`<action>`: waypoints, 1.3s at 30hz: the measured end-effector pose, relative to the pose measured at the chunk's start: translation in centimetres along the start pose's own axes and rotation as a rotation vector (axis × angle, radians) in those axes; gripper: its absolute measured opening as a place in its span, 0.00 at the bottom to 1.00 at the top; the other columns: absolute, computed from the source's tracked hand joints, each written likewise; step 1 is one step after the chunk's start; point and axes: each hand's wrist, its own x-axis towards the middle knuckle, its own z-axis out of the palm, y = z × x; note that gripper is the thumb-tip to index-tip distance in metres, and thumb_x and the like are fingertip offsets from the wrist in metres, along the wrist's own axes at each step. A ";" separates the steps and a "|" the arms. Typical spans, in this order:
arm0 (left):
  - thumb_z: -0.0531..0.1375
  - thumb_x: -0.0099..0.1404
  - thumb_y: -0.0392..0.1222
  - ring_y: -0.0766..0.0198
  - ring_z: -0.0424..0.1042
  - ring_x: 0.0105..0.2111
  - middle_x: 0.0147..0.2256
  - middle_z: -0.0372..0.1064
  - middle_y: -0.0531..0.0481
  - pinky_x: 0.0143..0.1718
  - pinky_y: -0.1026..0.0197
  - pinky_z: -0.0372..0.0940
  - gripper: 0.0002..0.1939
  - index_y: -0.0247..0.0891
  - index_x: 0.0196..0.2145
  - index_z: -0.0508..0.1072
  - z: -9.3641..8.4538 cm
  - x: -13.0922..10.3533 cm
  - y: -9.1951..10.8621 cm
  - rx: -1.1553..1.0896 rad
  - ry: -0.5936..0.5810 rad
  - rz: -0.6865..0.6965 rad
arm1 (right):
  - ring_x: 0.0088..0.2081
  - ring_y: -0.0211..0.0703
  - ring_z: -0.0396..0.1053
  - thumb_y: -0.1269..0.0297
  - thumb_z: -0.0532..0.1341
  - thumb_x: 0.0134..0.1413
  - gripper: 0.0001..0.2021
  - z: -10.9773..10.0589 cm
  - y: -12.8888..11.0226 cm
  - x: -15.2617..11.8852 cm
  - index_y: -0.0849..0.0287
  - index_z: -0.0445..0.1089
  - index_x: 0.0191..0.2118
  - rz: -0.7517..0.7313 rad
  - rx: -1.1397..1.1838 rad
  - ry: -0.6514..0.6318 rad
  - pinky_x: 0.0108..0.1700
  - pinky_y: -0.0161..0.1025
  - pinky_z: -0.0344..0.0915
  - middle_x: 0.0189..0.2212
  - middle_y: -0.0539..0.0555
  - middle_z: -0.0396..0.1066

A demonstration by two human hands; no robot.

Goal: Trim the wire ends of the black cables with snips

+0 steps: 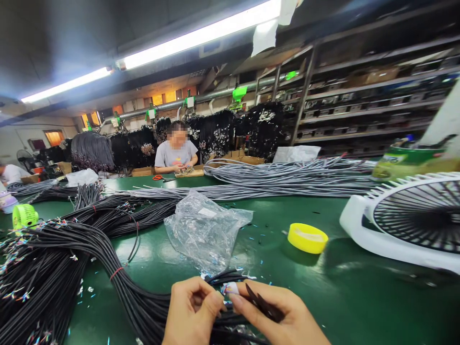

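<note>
My left hand [196, 309] is closed, thumb and forefinger pinched on thin coloured wires [223, 289] at the end of a black cable. Close beside it, my right hand [283, 311] has its thumb and forefinger at the same wires. White wrapping [232, 287] shows around its forefinger tip. Dark tweezers [261, 303], their two points apart, are tucked in the right hand and angle up to the left. Under both hands runs a bundle of black cables [136, 292], tied with a red band. Its ends near my hands are partly hidden.
A clear plastic bag [204, 230] lies ahead of my hands. Right of it are a yellow tape roll [307, 238] and a white fan [359, 230]. Grey cables [251, 190] stretch across the green table [359, 306], littered with wire scraps. A co-worker [176, 151] sits opposite.
</note>
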 end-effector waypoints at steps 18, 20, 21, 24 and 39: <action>0.57 0.49 0.73 0.75 0.42 0.14 0.15 0.50 0.60 0.16 0.66 0.40 0.33 0.35 0.19 0.65 0.2 0.3 -1.3 0.036 0.004 -0.006 | 0.19 0.42 0.64 0.61 0.58 0.50 0.13 -0.3 -0.5 0.1 0.55 0.72 0.19 -0.116 -0.228 0.059 0.22 0.35 0.63 0.15 0.49 0.67; 0.56 0.49 0.74 0.75 0.43 0.14 0.15 0.50 0.59 0.16 0.66 0.41 0.33 0.35 0.18 0.65 0.2 0.3 -1.3 0.053 -0.009 -0.003 | 0.19 0.41 0.63 0.63 0.58 0.50 0.13 -0.2 -0.3 0.1 0.56 0.72 0.18 -0.150 -0.241 0.046 0.21 0.34 0.62 0.15 0.49 0.67; 0.56 0.49 0.74 0.75 0.43 0.15 0.15 0.50 0.59 0.16 0.66 0.41 0.34 0.35 0.18 0.64 0.3 0.2 -1.1 0.065 -0.017 -0.003 | 0.18 0.40 0.63 0.64 0.57 0.51 0.14 -0.2 -0.2 0.1 0.56 0.71 0.18 -0.180 -0.251 0.044 0.21 0.34 0.61 0.15 0.48 0.66; 0.54 0.48 0.76 0.74 0.46 0.15 0.16 0.52 0.58 0.17 0.67 0.42 0.35 0.36 0.17 0.62 0.2 0.2 -0.1 0.101 -0.064 -0.034 | 0.18 0.38 0.61 0.68 0.57 0.51 0.13 0.0 -0.1 0.0 0.56 0.70 0.18 -0.267 -0.276 0.050 0.20 0.33 0.57 0.15 0.47 0.64; 0.53 0.61 0.44 0.57 0.68 0.27 0.23 0.68 0.45 0.32 0.58 0.61 0.16 0.34 0.23 0.73 0.3 1.6 -2.3 0.640 0.000 -0.054 | 0.15 0.35 0.51 0.42 0.51 0.57 0.26 -2.4 0.1 1.3 0.56 0.63 0.17 0.114 -0.012 0.315 0.17 0.33 0.51 0.13 0.46 0.55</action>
